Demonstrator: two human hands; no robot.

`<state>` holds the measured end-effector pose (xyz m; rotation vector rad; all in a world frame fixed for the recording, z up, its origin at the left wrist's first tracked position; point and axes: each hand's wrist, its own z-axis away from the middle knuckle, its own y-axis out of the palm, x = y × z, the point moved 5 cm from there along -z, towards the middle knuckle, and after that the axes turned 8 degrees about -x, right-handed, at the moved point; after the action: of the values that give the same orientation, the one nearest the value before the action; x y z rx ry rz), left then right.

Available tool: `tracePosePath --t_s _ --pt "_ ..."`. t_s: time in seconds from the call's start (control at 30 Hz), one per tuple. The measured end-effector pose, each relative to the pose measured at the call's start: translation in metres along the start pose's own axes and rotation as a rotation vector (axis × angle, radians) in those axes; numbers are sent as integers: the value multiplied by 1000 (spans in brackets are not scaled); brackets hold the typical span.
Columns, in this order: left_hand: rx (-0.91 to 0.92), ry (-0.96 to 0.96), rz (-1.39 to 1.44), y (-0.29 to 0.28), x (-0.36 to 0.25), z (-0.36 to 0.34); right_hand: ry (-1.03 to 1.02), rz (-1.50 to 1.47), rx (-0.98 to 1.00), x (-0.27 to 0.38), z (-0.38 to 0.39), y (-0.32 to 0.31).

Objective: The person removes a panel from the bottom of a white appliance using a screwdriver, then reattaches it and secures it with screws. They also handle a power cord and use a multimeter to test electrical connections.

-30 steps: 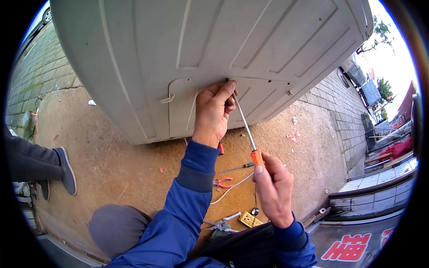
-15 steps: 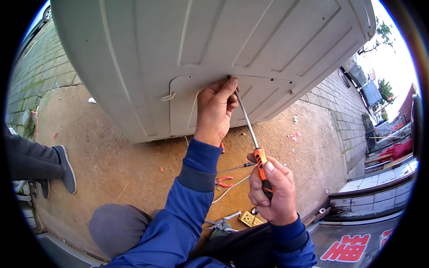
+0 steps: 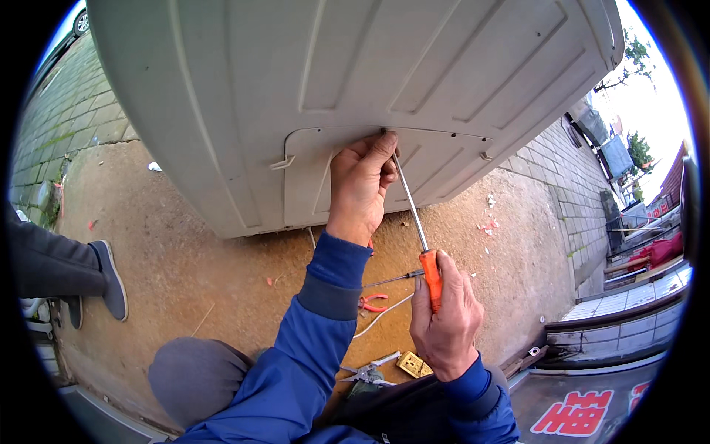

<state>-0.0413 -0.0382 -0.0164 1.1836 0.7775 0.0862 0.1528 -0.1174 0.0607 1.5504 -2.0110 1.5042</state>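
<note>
A grey, ribbed metal casing fills the upper middle, with a smaller cover panel set into its lower part. My left hand is closed in a pinch at the panel's top edge; what lies between thumb and fingers is hidden. My right hand grips the orange handle of a screwdriver. Its long metal shaft slants up and left, and its tip disappears at my left fingers. Small dark screws or holes dot the panel's top edge.
On the ground below lie red-handled pliers, another screwdriver, a white cable, a yellow socket block and grey cutting tools. A person's shoe stands at left. A tiled ledge runs along the right.
My right hand has shifted its grip on the screwdriver handle, now with fingers stretched up along it, and the handle has turned. My left hand stays at the panel edge.
</note>
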Motion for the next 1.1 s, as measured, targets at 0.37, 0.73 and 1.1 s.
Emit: tracePosePath --t_s 0.37,0.73,1.1 --pt "13 20 28 0 1 -1 764 -674 88 -7 4 7" --pt "21 -6 27 0 -2 0 304 -342 76 -17 2 4" --pt "2 2 37 -1 -3 -1 961 -1137 163 -15 4 9"
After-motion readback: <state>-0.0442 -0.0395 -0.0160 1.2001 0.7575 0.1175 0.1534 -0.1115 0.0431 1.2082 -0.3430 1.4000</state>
